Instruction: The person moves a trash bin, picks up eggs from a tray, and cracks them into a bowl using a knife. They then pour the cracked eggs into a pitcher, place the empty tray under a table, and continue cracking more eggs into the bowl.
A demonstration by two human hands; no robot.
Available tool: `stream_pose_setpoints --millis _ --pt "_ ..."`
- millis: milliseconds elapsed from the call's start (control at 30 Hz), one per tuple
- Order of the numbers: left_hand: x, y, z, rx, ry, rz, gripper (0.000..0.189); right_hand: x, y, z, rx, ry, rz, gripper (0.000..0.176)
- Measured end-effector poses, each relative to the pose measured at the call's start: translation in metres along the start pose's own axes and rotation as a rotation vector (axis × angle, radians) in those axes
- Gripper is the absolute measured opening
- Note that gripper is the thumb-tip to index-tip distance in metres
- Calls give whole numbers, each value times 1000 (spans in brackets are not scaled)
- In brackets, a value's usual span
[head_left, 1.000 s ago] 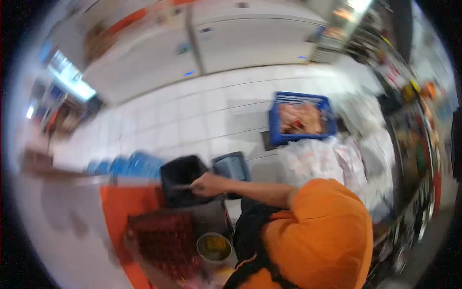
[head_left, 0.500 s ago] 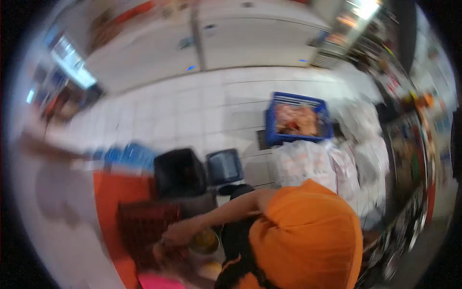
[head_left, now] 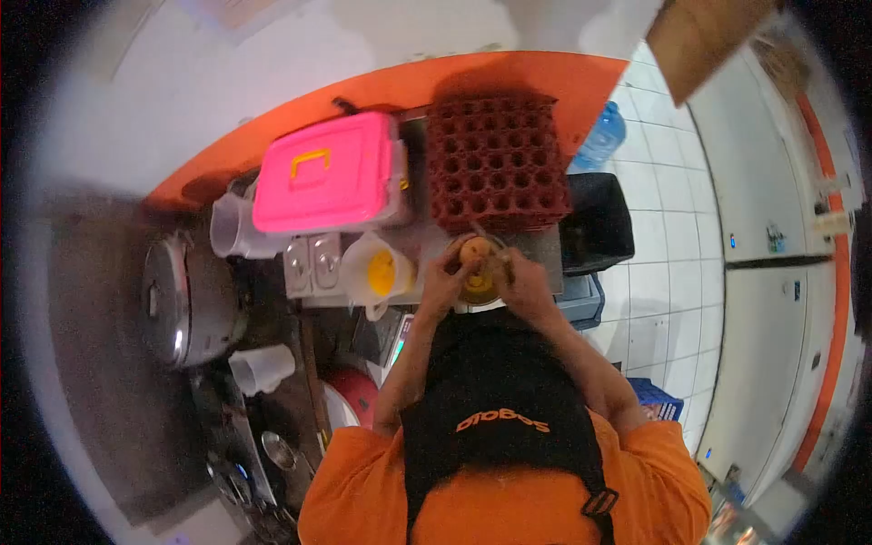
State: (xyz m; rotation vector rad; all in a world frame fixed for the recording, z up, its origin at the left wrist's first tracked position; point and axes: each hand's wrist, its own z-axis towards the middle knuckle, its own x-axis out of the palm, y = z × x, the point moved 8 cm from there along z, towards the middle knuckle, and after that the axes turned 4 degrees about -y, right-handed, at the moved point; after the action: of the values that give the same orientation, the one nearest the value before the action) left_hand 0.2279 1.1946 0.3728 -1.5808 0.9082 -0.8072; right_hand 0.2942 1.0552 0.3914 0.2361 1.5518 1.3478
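Now | left hand (head_left: 442,283), right hand (head_left: 527,283): at 1 bowl (head_left: 478,283) | 1 egg tray (head_left: 498,163)

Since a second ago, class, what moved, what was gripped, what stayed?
One hand left the black bin and came to the bowl of yellow liquid; now the left hand and right hand both meet over it, grip unclear. The view swung round to the counter. The red egg tray, bowl and bin stayed put.
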Motion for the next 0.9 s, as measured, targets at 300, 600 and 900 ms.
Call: stream_pose_setpoints --millis 300,600,900 --pt "-13 64 -4 36 26 271 52 54 -63 30 261 473 119 42" --pt "-14 70 6 388 114 858 37 67 -74 29 -265 233 35 44" --pt "10 10 9 417 -42 713 55 25 -63 24 209 150 271 33"
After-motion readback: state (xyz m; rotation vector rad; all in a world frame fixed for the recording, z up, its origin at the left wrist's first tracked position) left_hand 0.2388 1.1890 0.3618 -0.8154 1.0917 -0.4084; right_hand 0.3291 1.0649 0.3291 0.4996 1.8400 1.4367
